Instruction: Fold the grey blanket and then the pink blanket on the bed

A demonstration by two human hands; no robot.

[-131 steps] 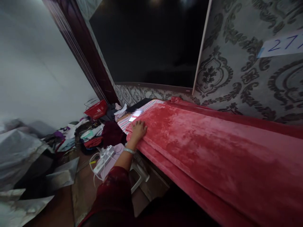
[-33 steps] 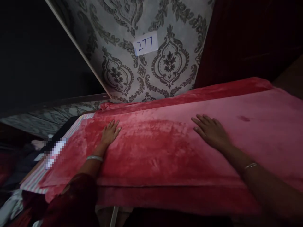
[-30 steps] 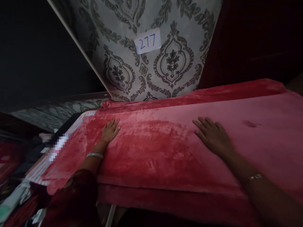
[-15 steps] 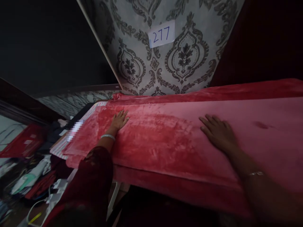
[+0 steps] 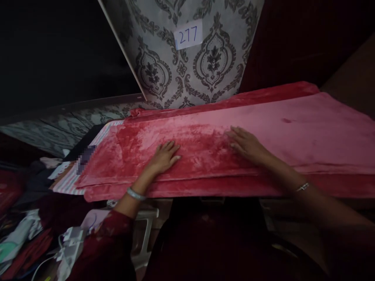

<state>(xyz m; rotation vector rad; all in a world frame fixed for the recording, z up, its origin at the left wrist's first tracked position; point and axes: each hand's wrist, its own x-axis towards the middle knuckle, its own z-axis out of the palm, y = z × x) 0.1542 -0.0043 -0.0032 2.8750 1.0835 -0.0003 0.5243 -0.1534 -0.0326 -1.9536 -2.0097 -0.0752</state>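
Observation:
A plush red-pink blanket (image 5: 199, 156) lies folded in long layers across the table in front of me. My left hand (image 5: 164, 157) rests flat on its darker red nap, fingers spread, left of the middle. On the right, my right hand (image 5: 244, 144) lies palm down near where the dark nap meets the smoother pink area, its fingers stretched out and slightly blurred. Neither hand grips anything. A small dark spot (image 5: 286, 120) shows on the pink part beyond my right hand.
A striped cloth (image 5: 68, 183) shows under the blanket's left end. Behind stand a large dark screen (image 5: 58, 50) and patterned wallpaper (image 5: 181, 86) with a paper marked 277 (image 5: 189, 34). Lower left are a power strip (image 5: 72, 242), piled clothes (image 5: 26, 230) and a white stool (image 5: 145, 234).
My left hand has slid right and nearer to me over the blanket. My right hand has moved left, so the hands are closer together. The camera view has shifted too.

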